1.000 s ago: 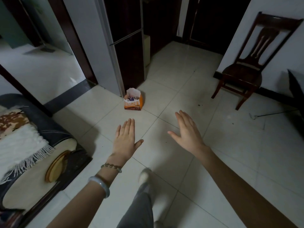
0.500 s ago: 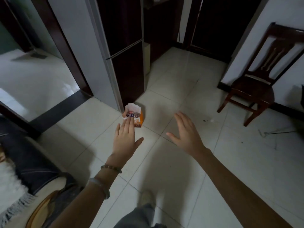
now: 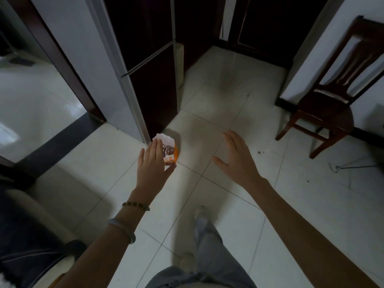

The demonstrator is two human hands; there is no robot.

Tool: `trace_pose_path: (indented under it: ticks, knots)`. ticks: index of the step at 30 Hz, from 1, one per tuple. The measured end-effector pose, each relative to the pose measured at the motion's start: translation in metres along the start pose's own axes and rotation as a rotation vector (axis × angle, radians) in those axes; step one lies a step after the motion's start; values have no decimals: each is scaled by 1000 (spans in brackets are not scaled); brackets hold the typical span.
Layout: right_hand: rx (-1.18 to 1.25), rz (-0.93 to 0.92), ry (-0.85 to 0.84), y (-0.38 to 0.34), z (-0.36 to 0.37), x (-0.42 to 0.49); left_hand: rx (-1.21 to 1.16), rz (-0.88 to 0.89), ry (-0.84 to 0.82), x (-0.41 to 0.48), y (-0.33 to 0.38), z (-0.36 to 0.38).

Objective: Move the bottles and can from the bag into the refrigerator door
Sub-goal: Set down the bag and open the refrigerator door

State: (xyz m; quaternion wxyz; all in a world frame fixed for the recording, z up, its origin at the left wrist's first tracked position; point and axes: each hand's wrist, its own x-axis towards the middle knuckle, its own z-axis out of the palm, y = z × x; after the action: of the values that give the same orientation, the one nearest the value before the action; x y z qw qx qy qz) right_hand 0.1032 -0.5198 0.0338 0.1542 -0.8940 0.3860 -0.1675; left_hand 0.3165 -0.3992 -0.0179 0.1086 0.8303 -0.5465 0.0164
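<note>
Near the centre of the frame, an orange and white bag [image 3: 169, 149] sits on the pale tiled floor [image 3: 218, 113] at the foot of the dark refrigerator [image 3: 153, 65]. The left hand [image 3: 153, 165] covers the bag's left side, and its contents are too blurred to make out. Fingers are flat and spread, holding nothing. The right hand [image 3: 239, 161], centre right, is likewise open and empty. Compared with half a second ago, the left hand now overlaps more of the bag, and a wooden chair [image 3: 332, 100] is cut off at the right edge.

Your path over the pale floor [image 3: 218, 125] lies open to the bag [image 3: 171, 151], refrigerator [image 3: 149, 80] hard behind it, chair [image 3: 332, 100] well right, sofa [image 3: 31, 215] crowding your left.
</note>
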Motion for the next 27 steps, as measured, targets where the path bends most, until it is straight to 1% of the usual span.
trace_pose_path:
  ticks: [5, 12, 16, 19, 22, 27]
  knots:
    - [-10, -13, -1, 20, 10, 60, -21, -26, 7, 54, -6, 15]
    - [-23, -44, -51, 64, 23, 165, 0, -62, -34, 153, -8, 38]
    - [-38, -73, -80, 85, 20, 231, 12, -77, 8, 215, -4, 42]
    - [-27, -105, -89, 98, 20, 274, 4, -130, 27, 254, -3, 45]
    - [-42, -118, -102, 111, 24, 307, 4, -177, -1, 282, -4, 51]
    - [-27, -116, -126, 131, 32, 349, -3, -210, 9, 326, -1, 58]
